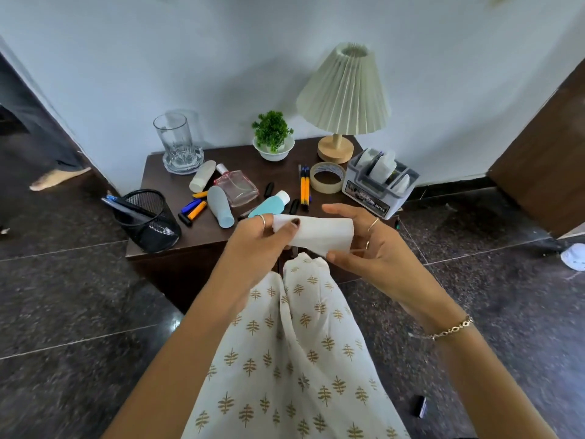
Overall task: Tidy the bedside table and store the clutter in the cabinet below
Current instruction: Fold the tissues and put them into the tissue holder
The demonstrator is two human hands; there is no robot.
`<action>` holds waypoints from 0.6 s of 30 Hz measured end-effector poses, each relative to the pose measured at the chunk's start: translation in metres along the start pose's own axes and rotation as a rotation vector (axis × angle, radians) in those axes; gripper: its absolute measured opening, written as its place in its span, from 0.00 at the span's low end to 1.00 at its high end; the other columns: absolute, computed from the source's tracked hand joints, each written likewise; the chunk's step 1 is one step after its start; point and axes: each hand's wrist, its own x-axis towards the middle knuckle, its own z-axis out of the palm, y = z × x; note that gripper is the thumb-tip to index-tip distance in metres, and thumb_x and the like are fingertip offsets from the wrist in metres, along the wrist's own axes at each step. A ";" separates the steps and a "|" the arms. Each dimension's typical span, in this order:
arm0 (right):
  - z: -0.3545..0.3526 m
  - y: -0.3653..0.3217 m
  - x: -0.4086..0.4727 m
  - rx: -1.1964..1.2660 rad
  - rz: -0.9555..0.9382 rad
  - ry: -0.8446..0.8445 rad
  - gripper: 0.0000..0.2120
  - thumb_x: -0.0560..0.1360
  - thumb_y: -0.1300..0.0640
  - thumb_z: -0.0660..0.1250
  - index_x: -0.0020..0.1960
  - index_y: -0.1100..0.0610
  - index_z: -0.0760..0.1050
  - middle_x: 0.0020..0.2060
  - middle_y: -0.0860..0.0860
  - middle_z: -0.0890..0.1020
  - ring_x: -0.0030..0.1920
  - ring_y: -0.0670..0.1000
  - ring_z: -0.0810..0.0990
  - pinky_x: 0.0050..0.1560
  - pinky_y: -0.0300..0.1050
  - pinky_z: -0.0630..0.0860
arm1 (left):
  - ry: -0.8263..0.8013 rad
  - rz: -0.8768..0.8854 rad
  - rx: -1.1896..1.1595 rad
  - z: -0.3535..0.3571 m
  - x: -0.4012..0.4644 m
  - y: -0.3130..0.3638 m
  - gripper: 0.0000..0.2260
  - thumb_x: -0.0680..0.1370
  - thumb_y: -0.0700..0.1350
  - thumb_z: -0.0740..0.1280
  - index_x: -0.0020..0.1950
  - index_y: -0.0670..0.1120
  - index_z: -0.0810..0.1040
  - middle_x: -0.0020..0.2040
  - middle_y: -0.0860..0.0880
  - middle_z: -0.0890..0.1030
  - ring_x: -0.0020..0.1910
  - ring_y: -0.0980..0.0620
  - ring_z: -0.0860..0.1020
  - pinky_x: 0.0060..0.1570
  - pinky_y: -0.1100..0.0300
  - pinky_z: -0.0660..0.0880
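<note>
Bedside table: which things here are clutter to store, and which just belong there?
Clutter to store: white tissue held in both hands, teal bottle, perfume bottle, loose pens, tape roll.

Staying put: lamp, potted plant, glass.

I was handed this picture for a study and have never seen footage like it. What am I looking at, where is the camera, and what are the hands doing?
There is no machine here. One wide-angle camera on a person's head looks down at their own arms. The left hand pinches one end of a white tissue; the right hand cradles the other end. Beyond them is a dark bedside table with a lamp, a small potted plant, a glass, a roll of tape, a grey organiser box, a mesh pen cup lying on its side, bottles and loose pens.
</note>
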 end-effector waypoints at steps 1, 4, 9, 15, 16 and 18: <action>-0.002 -0.002 -0.001 -0.022 -0.008 0.012 0.29 0.70 0.63 0.72 0.62 0.35 0.70 0.57 0.41 0.78 0.55 0.46 0.79 0.56 0.44 0.79 | -0.003 0.002 -0.025 0.000 0.001 0.005 0.13 0.78 0.50 0.63 0.61 0.47 0.76 0.45 0.53 0.80 0.41 0.60 0.76 0.38 0.68 0.69; -0.005 -0.007 -0.002 -0.041 -0.008 0.059 0.29 0.70 0.65 0.72 0.63 0.38 0.72 0.56 0.41 0.78 0.50 0.41 0.78 0.55 0.40 0.78 | -0.019 -0.005 -0.078 -0.002 0.002 0.014 0.14 0.78 0.50 0.64 0.61 0.46 0.77 0.47 0.53 0.80 0.45 0.58 0.77 0.42 0.66 0.72; -0.006 -0.017 -0.005 -0.091 -0.047 0.162 0.15 0.74 0.64 0.68 0.52 0.45 0.79 0.49 0.41 0.82 0.48 0.43 0.81 0.54 0.41 0.79 | -0.040 0.000 -0.050 -0.002 0.001 0.020 0.15 0.76 0.53 0.66 0.61 0.51 0.76 0.55 0.48 0.79 0.50 0.53 0.79 0.51 0.57 0.78; -0.009 -0.022 -0.012 -0.046 -0.042 0.266 0.12 0.75 0.62 0.67 0.47 0.45 0.81 0.45 0.43 0.84 0.46 0.43 0.81 0.52 0.39 0.79 | -0.232 0.277 0.111 -0.003 -0.009 0.016 0.28 0.64 0.58 0.73 0.62 0.64 0.68 0.57 0.53 0.78 0.53 0.55 0.78 0.50 0.64 0.75; -0.010 -0.022 -0.013 -0.016 -0.033 0.274 0.12 0.75 0.62 0.66 0.47 0.45 0.81 0.45 0.43 0.84 0.46 0.42 0.81 0.50 0.37 0.78 | -0.239 0.310 0.172 -0.003 -0.010 0.015 0.26 0.66 0.55 0.75 0.60 0.65 0.69 0.59 0.55 0.76 0.56 0.55 0.77 0.53 0.64 0.74; -0.012 -0.022 -0.015 0.035 -0.009 0.284 0.11 0.75 0.62 0.66 0.47 0.46 0.81 0.44 0.45 0.84 0.44 0.41 0.81 0.46 0.33 0.76 | -0.197 0.358 0.283 -0.003 -0.011 0.015 0.21 0.69 0.52 0.74 0.59 0.64 0.71 0.58 0.56 0.76 0.54 0.56 0.76 0.51 0.68 0.73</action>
